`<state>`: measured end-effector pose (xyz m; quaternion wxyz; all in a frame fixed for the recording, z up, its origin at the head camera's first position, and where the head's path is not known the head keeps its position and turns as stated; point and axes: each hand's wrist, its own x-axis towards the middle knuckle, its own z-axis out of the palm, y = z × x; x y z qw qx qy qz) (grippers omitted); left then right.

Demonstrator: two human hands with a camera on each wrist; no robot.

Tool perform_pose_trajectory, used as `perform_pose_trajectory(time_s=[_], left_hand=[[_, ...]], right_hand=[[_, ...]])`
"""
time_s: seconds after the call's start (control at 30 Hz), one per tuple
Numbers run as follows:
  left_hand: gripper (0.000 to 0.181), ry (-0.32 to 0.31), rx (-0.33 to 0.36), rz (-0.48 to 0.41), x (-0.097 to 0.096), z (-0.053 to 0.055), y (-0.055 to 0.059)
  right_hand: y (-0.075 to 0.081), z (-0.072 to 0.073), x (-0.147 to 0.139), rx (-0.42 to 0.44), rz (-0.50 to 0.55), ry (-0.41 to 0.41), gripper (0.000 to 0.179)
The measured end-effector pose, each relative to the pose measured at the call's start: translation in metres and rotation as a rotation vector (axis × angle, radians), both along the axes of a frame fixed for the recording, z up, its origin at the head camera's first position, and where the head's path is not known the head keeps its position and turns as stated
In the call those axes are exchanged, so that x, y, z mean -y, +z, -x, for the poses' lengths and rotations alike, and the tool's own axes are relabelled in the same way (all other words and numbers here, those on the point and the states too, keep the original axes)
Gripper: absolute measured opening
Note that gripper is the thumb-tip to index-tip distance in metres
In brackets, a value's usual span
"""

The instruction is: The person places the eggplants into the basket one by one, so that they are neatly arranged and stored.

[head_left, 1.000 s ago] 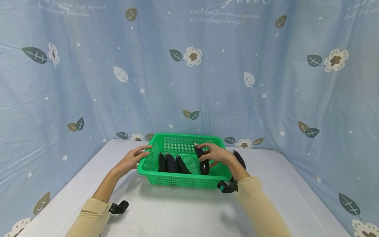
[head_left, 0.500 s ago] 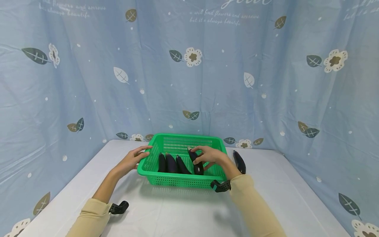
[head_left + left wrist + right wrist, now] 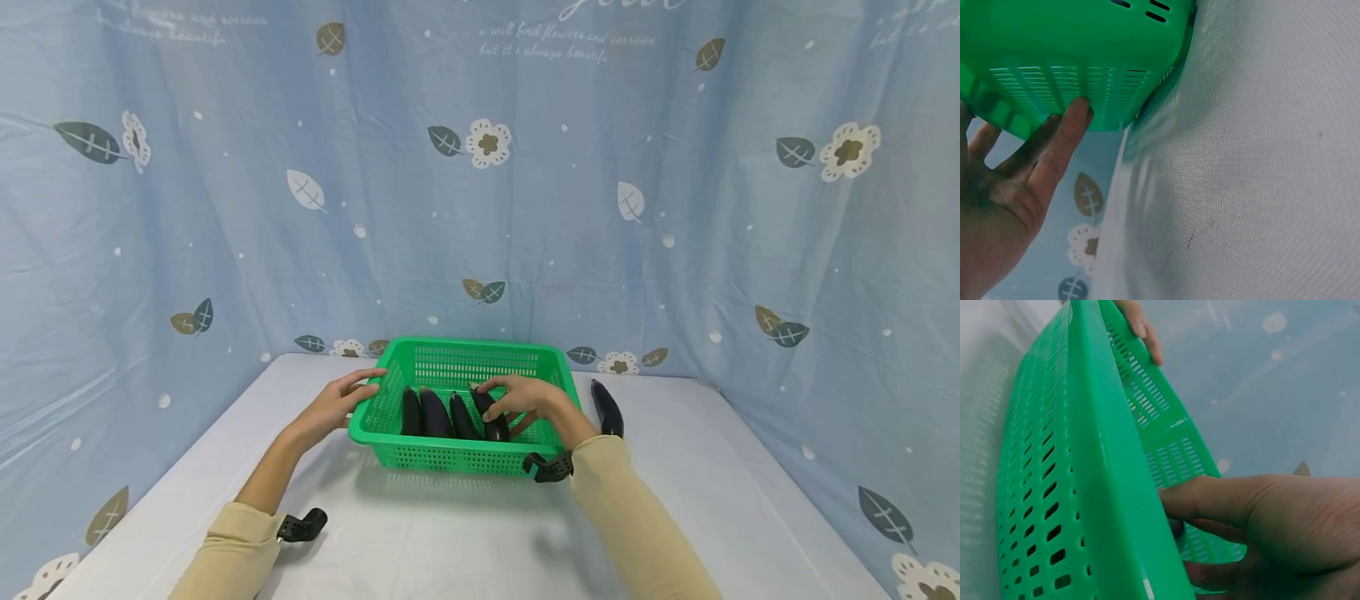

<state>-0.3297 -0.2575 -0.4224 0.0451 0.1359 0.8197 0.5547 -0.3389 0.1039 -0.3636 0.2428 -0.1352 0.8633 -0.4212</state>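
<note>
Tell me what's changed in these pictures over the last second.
The right hand, pinching an eggplant inside the green basket, has moved left, bringing it beside three other eggplants. Nothing was let go. The left hand stayed at the basket's left rim, and the lone eggplant outside stayed on the table.

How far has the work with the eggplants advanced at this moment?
Looks done: three eggplants lie side by side in the basket. In hand: the right hand holds a fourth eggplant beside them, while the left hand touches the basket. Probably remaining: a fifth eggplant lies on the table, outside the basket.
</note>
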Motion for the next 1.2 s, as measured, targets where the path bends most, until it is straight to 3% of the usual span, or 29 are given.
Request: perform_pose_trajectory(time_s=[0.7, 1.2], left_hand=[[0.055, -0.001, 0.004, -0.002, 0.000, -0.001, -0.001], [0.056, 0.005, 0.009, 0.000, 0.000, 0.000, 0.000]], right_hand=[[0.000, 0.003, 0.009, 0.087, -0.025, -0.015, 0.061], [0.002, 0.002, 0.015, 0.080, -0.035, 0.035, 0.056]])
